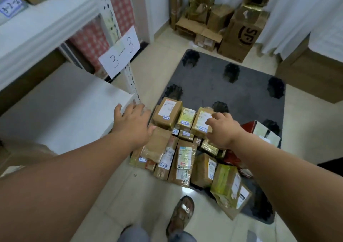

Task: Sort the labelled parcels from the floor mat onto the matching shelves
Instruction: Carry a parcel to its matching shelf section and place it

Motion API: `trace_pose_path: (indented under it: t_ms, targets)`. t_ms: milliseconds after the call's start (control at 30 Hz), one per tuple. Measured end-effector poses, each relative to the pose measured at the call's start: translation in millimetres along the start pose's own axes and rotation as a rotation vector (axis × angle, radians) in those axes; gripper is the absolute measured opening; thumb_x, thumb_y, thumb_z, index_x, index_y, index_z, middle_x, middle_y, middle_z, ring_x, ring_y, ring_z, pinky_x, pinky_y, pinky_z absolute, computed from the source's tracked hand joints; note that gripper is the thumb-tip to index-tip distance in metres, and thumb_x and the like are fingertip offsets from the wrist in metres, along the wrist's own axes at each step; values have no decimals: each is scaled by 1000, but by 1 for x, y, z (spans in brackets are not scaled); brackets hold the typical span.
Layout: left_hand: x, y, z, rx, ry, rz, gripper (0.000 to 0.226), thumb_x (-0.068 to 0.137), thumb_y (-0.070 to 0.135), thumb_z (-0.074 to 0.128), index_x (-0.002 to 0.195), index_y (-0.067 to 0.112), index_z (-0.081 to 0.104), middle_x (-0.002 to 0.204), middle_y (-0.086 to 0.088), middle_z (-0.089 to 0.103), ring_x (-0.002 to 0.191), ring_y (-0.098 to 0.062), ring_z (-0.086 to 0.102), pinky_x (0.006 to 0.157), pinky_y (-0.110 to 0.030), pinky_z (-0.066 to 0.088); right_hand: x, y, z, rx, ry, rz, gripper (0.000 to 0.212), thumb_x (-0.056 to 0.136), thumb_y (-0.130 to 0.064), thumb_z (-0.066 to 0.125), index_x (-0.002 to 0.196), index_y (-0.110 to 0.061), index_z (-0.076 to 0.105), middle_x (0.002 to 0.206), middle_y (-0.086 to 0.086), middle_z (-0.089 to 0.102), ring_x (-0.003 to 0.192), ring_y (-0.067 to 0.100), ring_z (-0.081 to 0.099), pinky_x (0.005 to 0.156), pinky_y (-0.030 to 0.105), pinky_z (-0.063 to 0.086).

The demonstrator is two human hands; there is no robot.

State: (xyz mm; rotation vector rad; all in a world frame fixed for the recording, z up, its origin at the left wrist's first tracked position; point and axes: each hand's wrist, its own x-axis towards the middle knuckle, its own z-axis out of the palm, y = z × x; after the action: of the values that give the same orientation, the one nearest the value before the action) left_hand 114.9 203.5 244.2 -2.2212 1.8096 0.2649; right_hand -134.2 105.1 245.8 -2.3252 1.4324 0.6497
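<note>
Lying heaped at the near left corner of the grey mat [246, 85]: parcels [183, 154] | both hands above them, empty | left hand [134, 123] fingers spread, beside shelf [61, 109] corner | right hand [223, 130] fingers loosely curled.

Head camera looks steeply down, close above floor mat [213, 78] and shelves [61, 109].

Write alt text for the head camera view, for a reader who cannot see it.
Two bare hands, left hand and right hand, reach empty over labelled parcels piled on a grey floor mat. At left, a white shelf carries a paper sign reading 3-3.
</note>
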Motion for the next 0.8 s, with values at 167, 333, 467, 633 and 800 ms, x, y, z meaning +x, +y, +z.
trace_pose_path:
  t_ms: [167, 333, 467, 633, 800]
  targets:
    - [23, 6, 34, -45, -137, -22, 50, 100, 53, 30, 145, 32, 32, 158, 1, 23, 146, -23, 18, 118, -55, 5, 44, 5, 33, 19, -100, -25, 51, 96, -35, 47, 145, -22, 41, 153, 7, 31, 139, 33, 23, 110, 45, 35]
    - [54, -1, 72, -78, -255, -28, 53, 99, 51, 32, 147, 28, 32, 157, 1, 24, 146, -23, 16, 119, -54, 7, 77, -1, 62, 63, -174, -10, 55, 95, -37, 50, 148, -24, 37, 152, 6, 32, 139, 31, 25, 110, 47, 35]
    - [82, -9, 99, -87, -311, -11, 54, 98, 51, 36, 145, 26, 32, 156, 0, 27, 144, -25, 21, 118, -53, 8, 105, -9, 81, 88, -237, 19, 50, 95, -40, 50, 142, -25, 45, 151, 6, 33, 139, 33, 25, 110, 51, 35]
    - [118, -23, 137, -72, -355, 10, 55, 98, 52, 37, 147, 28, 31, 155, 0, 29, 143, -24, 24, 118, -51, 11, 145, -27, 110, 136, -293, 41, 53, 95, -38, 51, 145, -23, 42, 150, 8, 35, 138, 33, 27, 109, 46, 35]
    - [144, -31, 193, -92, -429, 0, 54, 96, 55, 39, 144, 30, 35, 150, 1, 37, 139, -24, 33, 114, -47, 20, 186, -47, 159, 254, -384, 51, 49, 97, -33, 50, 143, -17, 43, 145, 15, 39, 134, 38, 36, 107, 39, 36]
